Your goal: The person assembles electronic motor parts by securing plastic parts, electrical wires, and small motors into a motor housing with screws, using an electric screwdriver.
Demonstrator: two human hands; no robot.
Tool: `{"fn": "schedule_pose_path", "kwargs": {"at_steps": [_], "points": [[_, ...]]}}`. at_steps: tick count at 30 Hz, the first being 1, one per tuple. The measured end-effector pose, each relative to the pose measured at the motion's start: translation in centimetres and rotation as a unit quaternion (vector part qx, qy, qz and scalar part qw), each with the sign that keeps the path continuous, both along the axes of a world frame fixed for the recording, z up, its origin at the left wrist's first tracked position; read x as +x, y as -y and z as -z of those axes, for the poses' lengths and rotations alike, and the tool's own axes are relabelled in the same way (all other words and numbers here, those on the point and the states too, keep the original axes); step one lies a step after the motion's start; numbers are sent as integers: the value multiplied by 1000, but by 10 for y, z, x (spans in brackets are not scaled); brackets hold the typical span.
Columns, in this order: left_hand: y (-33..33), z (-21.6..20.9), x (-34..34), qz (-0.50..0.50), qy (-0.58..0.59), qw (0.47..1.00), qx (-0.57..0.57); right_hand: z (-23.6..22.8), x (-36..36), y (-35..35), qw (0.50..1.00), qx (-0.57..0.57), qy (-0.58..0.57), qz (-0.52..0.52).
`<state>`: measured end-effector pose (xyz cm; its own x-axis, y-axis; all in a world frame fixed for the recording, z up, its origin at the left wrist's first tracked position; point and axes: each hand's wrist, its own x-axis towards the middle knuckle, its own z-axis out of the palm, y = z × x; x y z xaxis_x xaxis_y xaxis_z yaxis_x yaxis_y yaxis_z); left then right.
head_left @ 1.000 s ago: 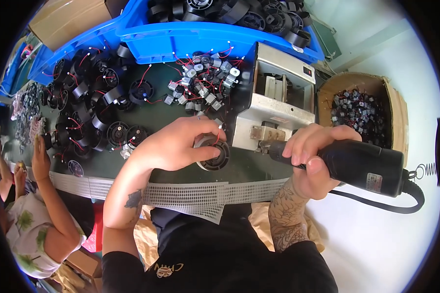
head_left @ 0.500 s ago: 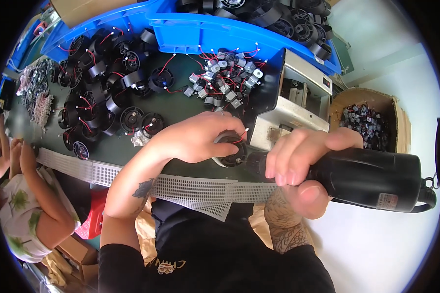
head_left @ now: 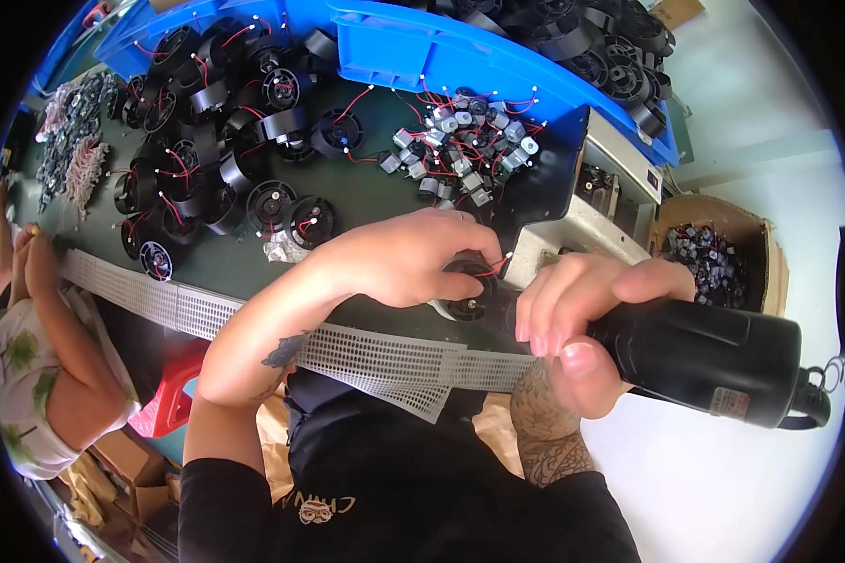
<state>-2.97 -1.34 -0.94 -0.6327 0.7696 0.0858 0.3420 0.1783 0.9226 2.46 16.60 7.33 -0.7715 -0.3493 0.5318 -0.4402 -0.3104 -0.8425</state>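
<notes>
My left hand (head_left: 422,258) is closed on a round black plastic housing (head_left: 460,305) at the bench's near side, thumb and fingers gripping its rim. A red wire with a white plug sticks up from the housing beside my fingers. In my right hand (head_left: 582,324) is a black electric screwdriver (head_left: 714,352), lying nearly level with its nose toward the housing. The nose meets the housing's right side; whether the bit sits in a screw cannot be made out. Just beyond my left hand lies a heap of small silver motors (head_left: 465,141) with red wires.
Many black round housings (head_left: 207,141) crowd the bench's left half. Blue bins (head_left: 394,56) line the back. A metal-cased machine (head_left: 587,211) stands beyond my right hand, with a cardboard box (head_left: 770,272) of motors beside it. Perforated strips (head_left: 376,357) edge the bench. A co-worker (head_left: 56,375) sits at left.
The whole view has shifted, so the bench things appear farther right and mostly lower. Both hands keep their holds, and the screwdriver's rear end dips slightly.
</notes>
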Motion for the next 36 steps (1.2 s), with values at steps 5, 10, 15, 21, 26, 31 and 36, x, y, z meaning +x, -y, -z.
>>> {"fn": "schedule_pose_path", "kwargs": {"at_steps": [5,10,15,21,26,31,36], "points": [[-1,-1,0,6,-5,1000,8,0,-4,-5,997,36,-39,-49],[0,-1,-1,5,-4,1000,9,7,-8,-3,996,25,-56,-62],[3,-12,-3,-6,20,1000,-6,12,-2,-16,989,-136,-51,-36],[-1,-15,5,-85,-124,986,70,10,0,-42,987,-152,7,50],[6,-32,4,-109,-121,976,143,26,5,-46,987,-148,25,54],[70,-64,-8,-409,-124,893,141,39,10,-56,984,-160,36,71],[182,-76,-53,-671,-200,713,-37,34,14,-42,982,-169,64,57]]}}
